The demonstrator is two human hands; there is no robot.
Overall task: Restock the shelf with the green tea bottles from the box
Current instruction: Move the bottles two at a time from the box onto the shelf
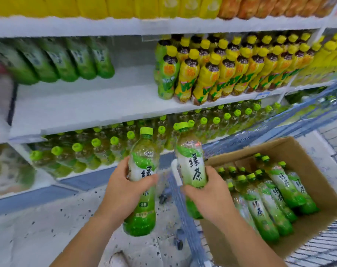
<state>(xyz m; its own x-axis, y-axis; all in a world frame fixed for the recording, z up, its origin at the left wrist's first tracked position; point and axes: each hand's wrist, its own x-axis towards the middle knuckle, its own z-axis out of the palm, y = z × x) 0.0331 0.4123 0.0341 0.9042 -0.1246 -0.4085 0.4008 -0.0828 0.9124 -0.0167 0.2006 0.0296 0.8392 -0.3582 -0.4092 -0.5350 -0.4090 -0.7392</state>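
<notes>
Yellow-capped bottles [212, 74], blue wire cart [191, 236], speckled floor [67, 218]

Left hand [125, 191], gripping left bottle [143, 164]; right hand [208, 197], gripping right bottle [192, 166]

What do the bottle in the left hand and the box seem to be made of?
Bottle in the left hand: probably clear, glossy plastic; it is see-through above its printed label. Box: likely matte brown cardboard, judging by its dull, stiff walls.
</notes>
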